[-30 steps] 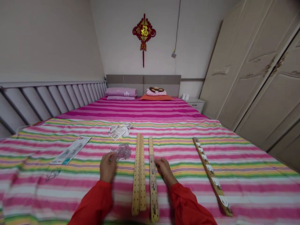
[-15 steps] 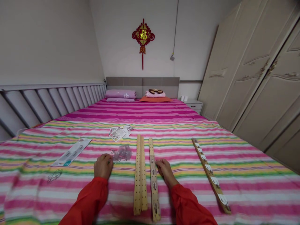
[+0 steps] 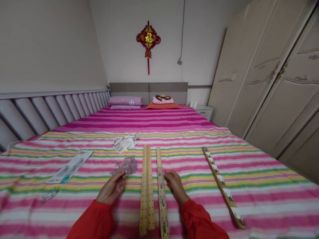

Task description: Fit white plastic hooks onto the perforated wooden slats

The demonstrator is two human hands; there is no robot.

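Observation:
My left hand (image 3: 113, 187) is closed, thumb and forefinger pinched at the near edge of a pile of small clear plastic bags (image 3: 129, 165) with metal bits inside. Something tiny and shiny shows at those fingertips, too small to name. My right hand (image 3: 176, 186) has its fingers bent together at the right edge of a perforated wooden strip (image 3: 159, 162); whether they grip anything is hidden. Several small metal clips (image 3: 162, 201) sit along that strip. Left of it, two more perforated wooden strips (image 3: 144, 199) lie side by side.
A wooden strip with white round pieces (image 3: 220, 179) lies at the right. On the left are a long flat package (image 3: 71, 167) and a thin wire or clear loop (image 3: 50, 195). Opened packaging (image 3: 124, 143) lies farther back on the striped bedsheet (image 3: 189, 159).
My left hand has moved right and turned, with its fingertips now at the plastic bags' near edge. My right hand stays beside the strip. The whole view has shifted slightly.

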